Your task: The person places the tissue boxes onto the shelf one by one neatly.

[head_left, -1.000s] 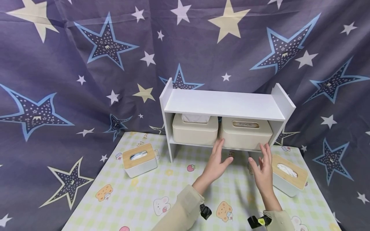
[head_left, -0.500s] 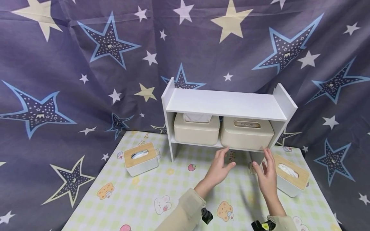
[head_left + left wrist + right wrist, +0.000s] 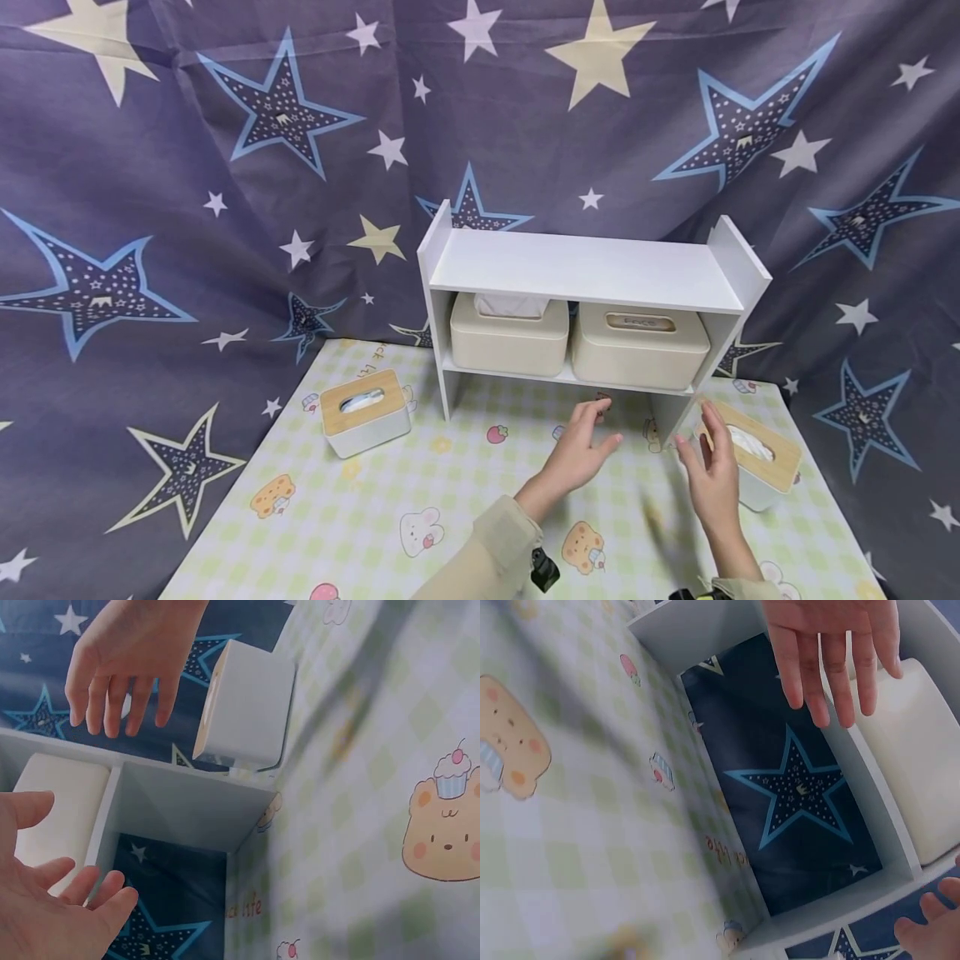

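Observation:
My left hand [image 3: 573, 454] hovers above the tablecloth in front of the white shelf [image 3: 592, 267], its fingers relaxed and holding nothing. To its right, my right hand [image 3: 712, 483] is also relaxed, just in front of the wood-lidded tissue box [image 3: 761, 475] and partly covering it in the head view. Two cream tissue boxes stand side by side on the shelf's lower board: the left cream tissue box [image 3: 510, 346] has white tissue showing, and the right cream tissue box [image 3: 641, 354] has a lettered oval slot. Both hands are apart from the shelf and its boxes.
Another wood-lidded tissue box [image 3: 366, 417] stands at the left of the table, which bears a green checked cloth [image 3: 360, 533] with cartoon prints. Behind the shelf hangs a dark curtain [image 3: 510, 108] with stars. The shelf's top board carries raised side panels.
Both hands have drawn back from the front of the right cream tissue box, down and to the right. The right hand now overlaps the right wood-lidded box. The boxes stay put.

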Motion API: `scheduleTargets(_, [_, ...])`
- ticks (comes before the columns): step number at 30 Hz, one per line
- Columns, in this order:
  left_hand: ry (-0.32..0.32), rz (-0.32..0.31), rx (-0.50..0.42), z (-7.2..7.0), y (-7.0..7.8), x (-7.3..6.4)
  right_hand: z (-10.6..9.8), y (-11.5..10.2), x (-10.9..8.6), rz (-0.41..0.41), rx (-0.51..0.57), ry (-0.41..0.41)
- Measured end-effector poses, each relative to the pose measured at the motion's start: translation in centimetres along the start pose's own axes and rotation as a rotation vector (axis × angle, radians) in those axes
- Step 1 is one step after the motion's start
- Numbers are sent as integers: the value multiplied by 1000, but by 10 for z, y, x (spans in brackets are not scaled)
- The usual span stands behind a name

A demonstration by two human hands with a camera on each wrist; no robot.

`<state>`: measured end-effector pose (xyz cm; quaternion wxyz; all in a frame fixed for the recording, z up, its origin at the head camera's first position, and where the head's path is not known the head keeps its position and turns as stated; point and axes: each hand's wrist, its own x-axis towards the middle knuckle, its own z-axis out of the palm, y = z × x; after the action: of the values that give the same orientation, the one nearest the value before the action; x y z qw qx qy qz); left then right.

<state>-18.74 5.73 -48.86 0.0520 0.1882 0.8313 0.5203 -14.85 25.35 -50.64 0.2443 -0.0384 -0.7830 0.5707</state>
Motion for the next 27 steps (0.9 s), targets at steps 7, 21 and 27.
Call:
scheduleTargets(7, [-1,6,33,7,0,1,-16,11,-3,52,-42,35])
scheduleTargets(21, [-31,104,16,28,-4,6,-44,29,-9,110,-121,146])
scheduleTargets(27, [-73,111,60,42,-6,13,-50,38,-11,102,-128,213])
